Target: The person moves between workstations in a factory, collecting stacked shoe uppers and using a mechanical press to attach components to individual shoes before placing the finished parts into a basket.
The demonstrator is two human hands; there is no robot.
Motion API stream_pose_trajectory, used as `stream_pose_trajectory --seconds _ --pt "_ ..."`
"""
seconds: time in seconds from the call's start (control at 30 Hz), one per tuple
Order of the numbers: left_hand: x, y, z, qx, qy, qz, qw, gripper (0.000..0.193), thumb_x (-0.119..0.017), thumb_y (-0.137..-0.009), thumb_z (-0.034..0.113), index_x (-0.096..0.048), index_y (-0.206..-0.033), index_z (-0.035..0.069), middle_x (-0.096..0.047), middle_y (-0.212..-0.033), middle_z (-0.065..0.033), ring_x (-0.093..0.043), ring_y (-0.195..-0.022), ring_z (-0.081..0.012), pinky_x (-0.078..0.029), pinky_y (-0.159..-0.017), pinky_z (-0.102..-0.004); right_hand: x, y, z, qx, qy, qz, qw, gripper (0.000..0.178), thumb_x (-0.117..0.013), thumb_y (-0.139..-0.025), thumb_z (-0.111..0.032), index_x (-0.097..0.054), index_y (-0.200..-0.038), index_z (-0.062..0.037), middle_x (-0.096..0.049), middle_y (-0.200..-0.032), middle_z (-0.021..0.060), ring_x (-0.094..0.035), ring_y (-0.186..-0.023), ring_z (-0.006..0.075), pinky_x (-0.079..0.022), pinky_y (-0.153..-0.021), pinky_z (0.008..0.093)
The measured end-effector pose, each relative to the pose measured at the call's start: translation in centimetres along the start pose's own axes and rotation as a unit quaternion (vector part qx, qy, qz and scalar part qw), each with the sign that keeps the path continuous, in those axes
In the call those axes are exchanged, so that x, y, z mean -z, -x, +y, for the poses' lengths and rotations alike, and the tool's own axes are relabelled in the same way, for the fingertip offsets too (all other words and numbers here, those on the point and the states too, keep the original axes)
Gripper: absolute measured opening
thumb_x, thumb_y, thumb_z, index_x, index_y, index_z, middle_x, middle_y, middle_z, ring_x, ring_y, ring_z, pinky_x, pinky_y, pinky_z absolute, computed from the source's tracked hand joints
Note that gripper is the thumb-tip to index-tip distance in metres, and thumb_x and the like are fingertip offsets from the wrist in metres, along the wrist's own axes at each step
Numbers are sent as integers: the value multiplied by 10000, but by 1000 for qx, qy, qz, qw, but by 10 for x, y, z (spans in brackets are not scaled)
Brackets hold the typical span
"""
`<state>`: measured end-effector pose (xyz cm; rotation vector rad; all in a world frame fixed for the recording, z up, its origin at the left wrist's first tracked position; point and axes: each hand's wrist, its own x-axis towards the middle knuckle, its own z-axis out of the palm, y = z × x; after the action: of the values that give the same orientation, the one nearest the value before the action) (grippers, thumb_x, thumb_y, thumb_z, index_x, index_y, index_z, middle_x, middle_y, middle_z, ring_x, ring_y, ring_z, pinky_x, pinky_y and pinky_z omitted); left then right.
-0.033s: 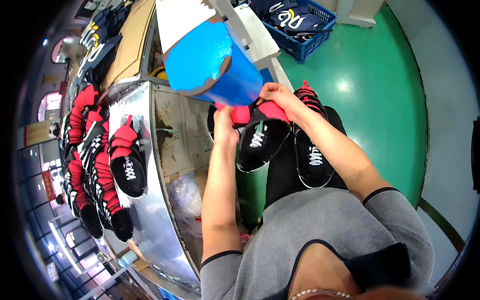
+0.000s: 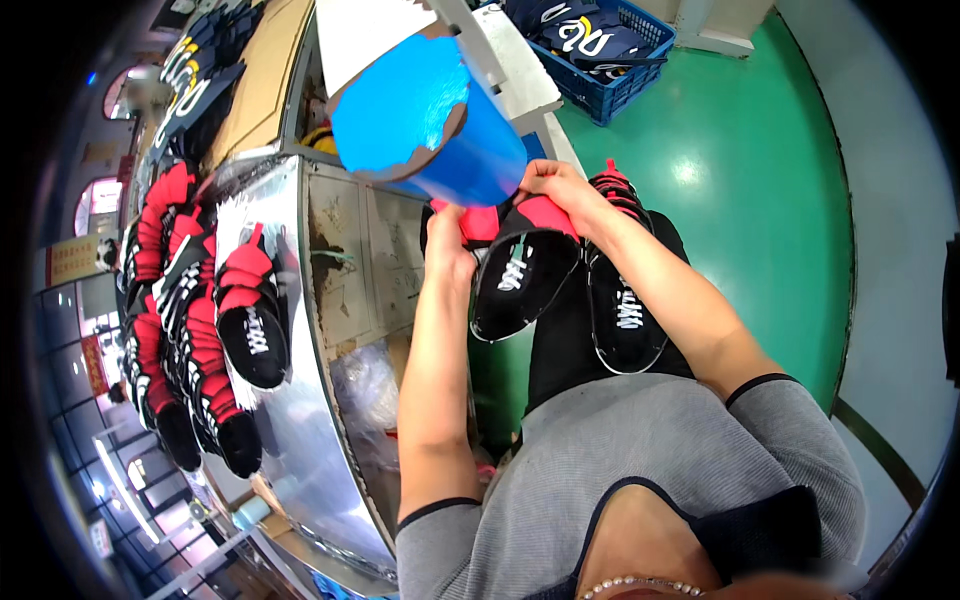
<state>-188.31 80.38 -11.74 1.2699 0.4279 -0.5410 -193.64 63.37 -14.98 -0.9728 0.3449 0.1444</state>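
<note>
In my hands is a black and red shoe upper [image 2: 525, 300] with white lettering on its black toe part and a thin pale edge. My left hand [image 2: 450, 247] grips its red collar side, with fingertips partly hidden behind the material. My right hand [image 2: 563, 192] pinches the far edge, close against a blue-covered machine head [image 2: 400, 110]. That head hides where the upper meets the machine. On my right thigh rests another shoe upper [image 2: 632, 325] of the same black and red kind, with red parts stacked behind it.
On the metal tabletop [image 2: 315, 450] to my left lie several overlapping black and red uppers [image 2: 205, 365], one set apart [image 2: 252, 340]. Dark blue pieces are piled at the far left [image 2: 205, 95]. A blue crate [image 2: 605, 95] of similar pieces stands on the green floor [image 2: 735, 215].
My left hand has shifted very slightly, and the upper is a touch higher and to the left. The grip of both hands looks the same.
</note>
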Motion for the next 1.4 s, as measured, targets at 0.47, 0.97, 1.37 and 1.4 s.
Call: stream_pose_trajectory --seconds 0.47,0.97,1.37,1.4 --pt "158 161 115 -461 -19 287 839 272 -670 -854 209 -600 -1034 18 -622 -955 -40 -585 -826 -118 -466 -756 -276 -20 76 14 85 173 -10 981 200 -628 -854 -118 -561 -1003 -2 -543 -861 2 -493 -808 73 -400 -724 207" --pt "224 99 51 -396 -234 246 853 421 -610 -867 385 -580 -1043 5 -596 -959 -56 -527 -881 -129 -440 -748 -286 -41 84 35 153 30 66 986 252 -622 -872 -143 -511 -1057 -13 -567 -889 30 -522 -765 107 -432 -715 254" --pt "11 63 -22 -195 -121 -78 970 231 -584 -904 328 -567 -867 100 -493 -738 63 -437 -651 -42 -342 -587 -222 -40 51 14 85 -33 8 996 114 -592 -898 -127 -574 -928 -18 -594 -855 44 -597 -751 113 -505 -700 234" --pt "13 54 -18 -201 -131 -91 966 271 -567 -913 338 -594 -951 72 -533 -804 49 -466 -710 -51 -375 -644 -225 -39 40 17 94 -53 14 994 114 -604 -886 -110 -572 -926 -8 -604 -851 60 -614 -748 130 -524 -708 246"
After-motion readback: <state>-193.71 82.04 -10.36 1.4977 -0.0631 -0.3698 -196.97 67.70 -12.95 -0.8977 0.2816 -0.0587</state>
